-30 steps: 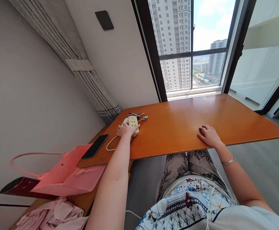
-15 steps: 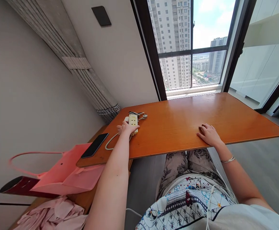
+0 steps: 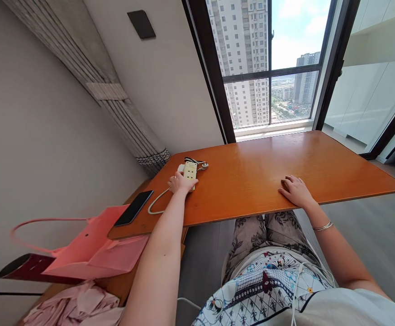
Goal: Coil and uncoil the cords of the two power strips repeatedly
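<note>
My left hand (image 3: pixel 181 183) reaches across the orange wooden table (image 3: pixel 261 172) and closes on the near end of a white and yellow power strip (image 3: pixel 189 170). The strip's white cord (image 3: pixel 156 202) loops toward the table's left edge. A plug and dark cable (image 3: pixel 202 165) lie just behind the strip. Near the front edge, my right hand (image 3: pixel 295 190) lies flat on the table with fingers slightly curled and holds nothing. A bangle sits on that wrist.
A black phone (image 3: pixel 134 207) lies at the table's left corner. A pink bag (image 3: pixel 92 246) and pink cloth (image 3: pixel 71 305) rest on a lower surface to the left. A window (image 3: pixel 272 63) and a tied curtain (image 3: pixel 116 95) stand behind the table.
My left hand has tightened on the power strip's near end and shifted slightly right. The right hand has stayed in place.
</note>
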The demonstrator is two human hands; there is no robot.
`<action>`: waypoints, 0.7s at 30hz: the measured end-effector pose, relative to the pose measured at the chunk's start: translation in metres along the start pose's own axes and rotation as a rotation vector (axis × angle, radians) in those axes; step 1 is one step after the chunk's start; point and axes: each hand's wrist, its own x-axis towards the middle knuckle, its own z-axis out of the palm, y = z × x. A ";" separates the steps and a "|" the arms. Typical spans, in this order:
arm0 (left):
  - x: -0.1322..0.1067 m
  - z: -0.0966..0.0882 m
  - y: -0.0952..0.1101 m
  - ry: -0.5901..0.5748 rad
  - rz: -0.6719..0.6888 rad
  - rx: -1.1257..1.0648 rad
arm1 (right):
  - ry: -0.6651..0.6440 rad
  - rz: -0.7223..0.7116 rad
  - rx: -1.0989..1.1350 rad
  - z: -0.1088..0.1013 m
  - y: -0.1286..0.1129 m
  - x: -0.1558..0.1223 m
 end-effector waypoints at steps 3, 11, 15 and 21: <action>-0.006 0.001 0.005 0.030 0.116 0.007 | -0.007 0.002 -0.005 -0.001 0.000 0.000; -0.035 0.004 0.042 0.107 0.512 -0.113 | -0.013 0.001 0.005 -0.003 0.000 -0.001; -0.062 0.005 0.060 0.059 0.765 -0.202 | -0.003 -0.008 0.008 -0.001 0.000 0.000; -0.100 0.015 0.072 -0.063 1.126 -0.300 | 0.063 -0.019 0.179 0.007 0.008 0.003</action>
